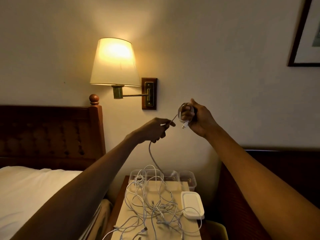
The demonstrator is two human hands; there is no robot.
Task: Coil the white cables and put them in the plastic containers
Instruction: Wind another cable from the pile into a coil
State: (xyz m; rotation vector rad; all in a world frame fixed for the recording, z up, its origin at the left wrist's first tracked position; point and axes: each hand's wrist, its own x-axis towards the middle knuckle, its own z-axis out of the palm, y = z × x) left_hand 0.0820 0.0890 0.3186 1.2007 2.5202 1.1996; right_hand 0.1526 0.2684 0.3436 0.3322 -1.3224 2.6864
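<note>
My right hand (199,118) is raised in front of the wall and grips a small coil of white cable (183,113), its plug dangling below the fingers. My left hand (155,129) pinches the same cable a short way from the coil; the free length (152,156) hangs down to the nightstand. Below lies a tangle of several loose white cables (155,203). A row of clear plastic containers (187,179) stands at the back of the nightstand; the leftmost one (136,177) holds cable.
A stack of white lids (192,207) lies at the right of the nightstand (121,189). A lit wall lamp (115,63) hangs above left. The bed (31,191) with its wooden headboard is to the left, dark furniture to the right.
</note>
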